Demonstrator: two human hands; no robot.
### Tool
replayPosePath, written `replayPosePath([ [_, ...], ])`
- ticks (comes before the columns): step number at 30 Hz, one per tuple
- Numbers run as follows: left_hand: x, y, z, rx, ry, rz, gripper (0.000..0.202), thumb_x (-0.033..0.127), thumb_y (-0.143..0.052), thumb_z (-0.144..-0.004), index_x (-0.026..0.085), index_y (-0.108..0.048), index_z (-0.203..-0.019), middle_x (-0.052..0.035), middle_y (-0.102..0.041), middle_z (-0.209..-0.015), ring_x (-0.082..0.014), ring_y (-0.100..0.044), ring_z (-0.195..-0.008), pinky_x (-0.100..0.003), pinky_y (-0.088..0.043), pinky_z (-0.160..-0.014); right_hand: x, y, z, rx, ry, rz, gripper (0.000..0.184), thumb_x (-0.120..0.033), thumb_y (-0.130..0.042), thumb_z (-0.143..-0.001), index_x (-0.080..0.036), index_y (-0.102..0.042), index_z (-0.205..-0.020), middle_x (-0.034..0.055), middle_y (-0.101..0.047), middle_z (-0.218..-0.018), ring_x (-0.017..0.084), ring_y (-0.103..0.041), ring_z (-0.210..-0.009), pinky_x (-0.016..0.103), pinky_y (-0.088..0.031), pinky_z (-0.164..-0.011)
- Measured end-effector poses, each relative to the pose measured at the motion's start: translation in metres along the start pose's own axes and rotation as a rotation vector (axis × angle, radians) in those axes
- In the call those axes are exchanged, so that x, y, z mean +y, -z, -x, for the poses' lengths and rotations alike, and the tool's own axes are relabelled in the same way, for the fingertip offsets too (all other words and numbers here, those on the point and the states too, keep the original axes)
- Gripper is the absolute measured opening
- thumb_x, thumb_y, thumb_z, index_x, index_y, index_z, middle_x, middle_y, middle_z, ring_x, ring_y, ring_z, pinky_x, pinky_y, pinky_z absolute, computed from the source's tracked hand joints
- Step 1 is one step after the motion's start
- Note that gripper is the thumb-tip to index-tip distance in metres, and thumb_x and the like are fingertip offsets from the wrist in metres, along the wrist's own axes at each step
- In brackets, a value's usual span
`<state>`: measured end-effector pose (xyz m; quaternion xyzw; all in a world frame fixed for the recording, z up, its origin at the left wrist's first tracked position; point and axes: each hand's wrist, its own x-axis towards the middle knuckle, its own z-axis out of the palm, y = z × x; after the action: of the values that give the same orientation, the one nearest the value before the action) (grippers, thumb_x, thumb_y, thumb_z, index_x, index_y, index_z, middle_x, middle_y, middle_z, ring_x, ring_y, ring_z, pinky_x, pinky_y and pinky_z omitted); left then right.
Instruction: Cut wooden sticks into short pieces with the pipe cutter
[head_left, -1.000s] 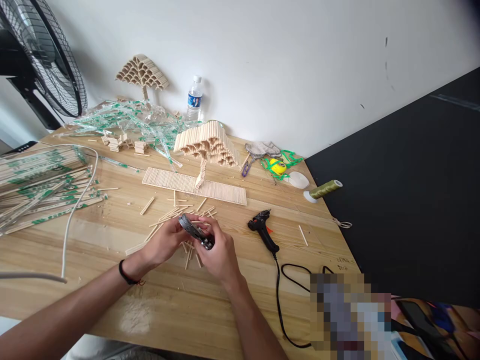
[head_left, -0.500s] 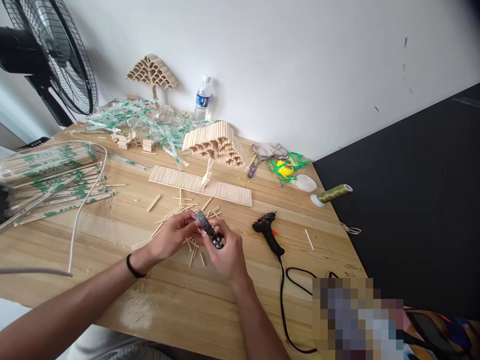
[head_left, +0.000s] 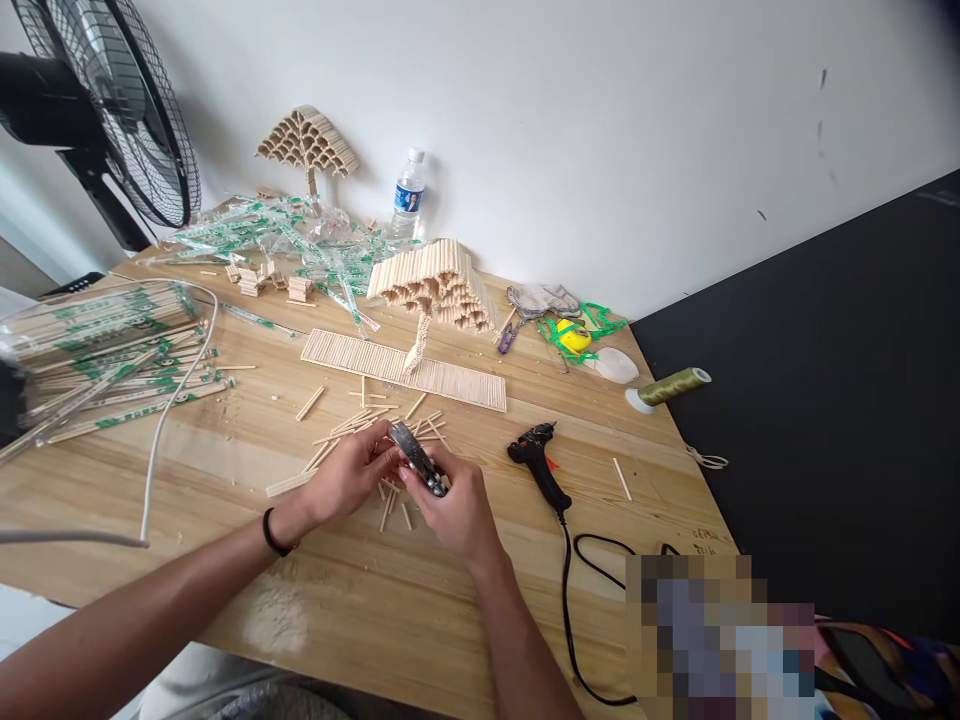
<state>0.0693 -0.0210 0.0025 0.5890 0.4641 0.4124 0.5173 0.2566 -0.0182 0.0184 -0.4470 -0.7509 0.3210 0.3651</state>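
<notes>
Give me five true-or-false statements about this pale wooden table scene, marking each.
The right hand holds a dark grey metal tool. True.
The black plastic glue gun lies left of the dark grey metal tool. False: it lies to the right.
A clear plastic bottle with a blue label stands by the white wall. True.
The thin black wristband circles the right wrist. False: it circles the left wrist.
The nearer tree-shaped model of pale wooden sticks rises from a flat strip of sticks. True.

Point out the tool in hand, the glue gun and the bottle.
Tool (head_left: 417,458): head view, middle of its dark body.
Glue gun (head_left: 547,477): head view, its black handle.
Bottle (head_left: 408,199): head view, its blue label.
</notes>
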Motion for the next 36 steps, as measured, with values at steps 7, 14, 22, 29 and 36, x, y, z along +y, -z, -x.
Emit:
replayPosePath([
  [7,0.004,0.001,0.001,-0.036,-0.069,-0.122,0.020,0.031,-0.053,-0.104,0.018,-0.063,-0.092,-0.0043,-0.074,-0.088,-0.0194,-0.069,-0.080,-0.030,-0.056,-0.075,0.005,-0.007,0.005,0.076,-0.003,0.081,0.010,-0.025,-0.067,-0.091,-0.020,-0.065,-0.082,0.0009,-0.070,-0.073,0.016,-0.060,-0.061,0.026,-0.045,-0.064],
  [14,0.011,0.004,0.003,-0.056,-0.108,-0.147,0.019,0.029,-0.051,-0.104,0.018,-0.064,-0.096,-0.0069,-0.074,-0.092,-0.0224,-0.071,-0.088,-0.033,-0.059,-0.081,0.005,-0.015,0.007,0.180,0.081,0.120,0.004,-0.023,-0.066,-0.090,-0.020,-0.067,-0.087,0.0051,-0.076,-0.080,0.020,-0.069,-0.070,0.029,-0.050,-0.070],
  [22,0.013,0.002,0.003,-0.107,-0.131,-0.143,0.028,0.036,-0.049,-0.107,0.018,-0.063,-0.123,-0.0106,-0.074,-0.111,-0.0203,-0.073,-0.082,-0.031,-0.063,-0.072,0.005,-0.017,0.006,0.196,0.095,0.112,0.004,-0.022,-0.064,-0.084,-0.021,-0.068,-0.087,0.0045,-0.076,-0.076,0.020,-0.069,-0.066,0.029,-0.051,-0.067],
  [29,0.019,0.013,0.001,-0.096,-0.162,-0.296,0.030,0.040,-0.046,-0.111,0.019,-0.067,-0.114,-0.0055,-0.076,-0.094,-0.0196,-0.072,-0.080,-0.030,-0.057,-0.073,0.003,0.002,0.002,0.153,-0.082,0.094,0.014,-0.031,-0.064,-0.087,-0.021,-0.065,-0.078,-0.0020,-0.064,-0.063,0.014,-0.055,-0.054,0.024,-0.044,-0.058],
  [36,0.012,0.026,-0.011,0.011,-0.228,-0.558,0.020,0.035,-0.058,-0.104,0.019,-0.070,-0.102,-0.0092,-0.073,-0.100,-0.0250,-0.069,-0.094,-0.038,-0.053,-0.088,0.024,0.037,-0.006,0.048,-0.274,0.144,0.028,-0.041,-0.063,-0.091,-0.018,-0.069,-0.076,-0.0001,-0.063,-0.060,0.014,-0.050,-0.053,0.024,-0.037,-0.051],
])
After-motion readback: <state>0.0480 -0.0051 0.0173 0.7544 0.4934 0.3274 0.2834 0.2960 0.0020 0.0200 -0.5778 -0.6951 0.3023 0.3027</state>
